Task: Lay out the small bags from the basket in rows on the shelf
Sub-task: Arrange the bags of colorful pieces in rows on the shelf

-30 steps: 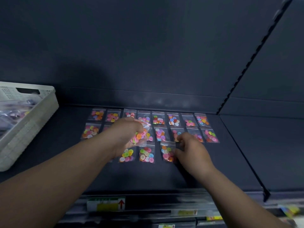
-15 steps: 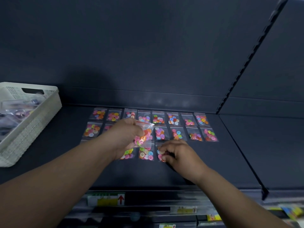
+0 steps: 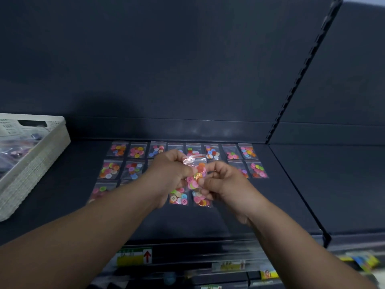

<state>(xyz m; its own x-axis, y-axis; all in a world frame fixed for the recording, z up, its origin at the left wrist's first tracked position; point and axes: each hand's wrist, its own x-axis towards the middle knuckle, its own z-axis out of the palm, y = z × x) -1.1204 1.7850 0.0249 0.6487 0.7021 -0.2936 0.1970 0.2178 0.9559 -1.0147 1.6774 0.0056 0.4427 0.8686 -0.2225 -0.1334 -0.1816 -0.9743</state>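
Small clear bags of coloured buttons (image 3: 210, 152) lie in three rows on the dark shelf (image 3: 270, 201). Above the middle of the rows, my left hand (image 3: 168, 174) holds a bunch of these bags (image 3: 196, 172) with a red zip strip on top. My right hand (image 3: 227, 184) pinches the lower right side of the same bunch. The front row runs from a bag at the left (image 3: 100, 190) to a bag (image 3: 201, 200) just under my right hand. My arms hide part of the middle and front rows.
A white plastic basket (image 3: 39, 159) with more clear bags inside stands on the shelf at the far left. A notched upright (image 3: 291, 86) splits the back wall at the right. Price labels (image 3: 133, 256) run along the shelf's front edge.
My right hand has left the front-row bag on the shelf and risen to the bunch in my left hand. My left hand has lifted the bunch slightly.
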